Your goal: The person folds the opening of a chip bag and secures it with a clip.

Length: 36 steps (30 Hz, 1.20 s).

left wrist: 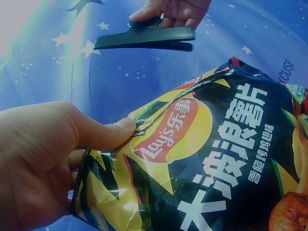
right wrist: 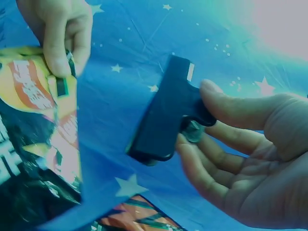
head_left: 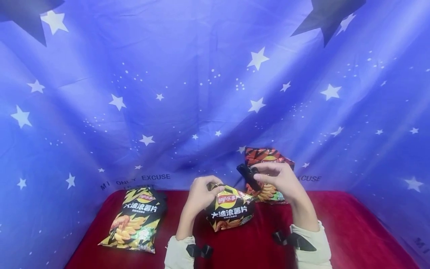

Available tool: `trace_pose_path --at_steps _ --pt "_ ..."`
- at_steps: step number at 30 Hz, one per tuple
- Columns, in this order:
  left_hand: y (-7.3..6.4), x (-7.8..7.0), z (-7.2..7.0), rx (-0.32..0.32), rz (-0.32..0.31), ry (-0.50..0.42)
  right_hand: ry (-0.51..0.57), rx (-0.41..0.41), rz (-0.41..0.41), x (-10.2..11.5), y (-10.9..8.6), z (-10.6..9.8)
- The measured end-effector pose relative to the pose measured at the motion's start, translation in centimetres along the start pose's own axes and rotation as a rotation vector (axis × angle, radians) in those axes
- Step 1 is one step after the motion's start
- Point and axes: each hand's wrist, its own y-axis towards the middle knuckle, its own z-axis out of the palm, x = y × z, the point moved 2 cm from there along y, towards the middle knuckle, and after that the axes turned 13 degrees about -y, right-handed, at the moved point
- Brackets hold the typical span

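Note:
My left hand (head_left: 199,194) pinches the top corner of a black and yellow Lay's chip bag (head_left: 231,213), its thumb pressed on the front near the logo. The bag's upper edge is creased and folded over, as the left wrist view shows. My right hand (head_left: 287,183) holds a black bag clip (right wrist: 163,110) by its handles, between the thumb and fingers. In the right wrist view the clip is apart from the bag, off to the side of its folded edge. The left hand's other fingers are partly hidden behind the bag.
A second black and yellow chip bag (head_left: 134,220) lies at the left of the red cloth-covered table (head_left: 262,250). Behind my right hand is a red chip bag (head_left: 268,155), partly covered by the hand and clip. A blue star-patterned curtain (head_left: 201,101) encloses the back and sides.

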Motion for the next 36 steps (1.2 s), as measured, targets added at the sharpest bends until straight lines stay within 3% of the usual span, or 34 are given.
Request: trace_pose_path --at_steps 8,16,27,32,36 --pt "-0.2 -0.1 0.4 0.016 -0.005 0.007 0.037 -0.249 0.031 -0.5 -1.4 1.4" --pt "0.0 -0.1 0.5 0.017 0.003 0.008 0.061 -0.450 -0.024 0.5 -2.0 1.8" --pt "0.1 -0.2 0.2 0.011 -0.009 0.001 0.032 -0.497 -0.085 0.4 -1.4 2.4" --pt "0.1 -0.1 0.1 0.003 -0.014 0.003 -0.018 -0.465 -0.054 -0.3 -0.8 3.0" --pt "0.1 0.0 0.0 0.002 -0.015 0.005 0.011 -0.407 -0.041 -0.8 -0.4 3.6"
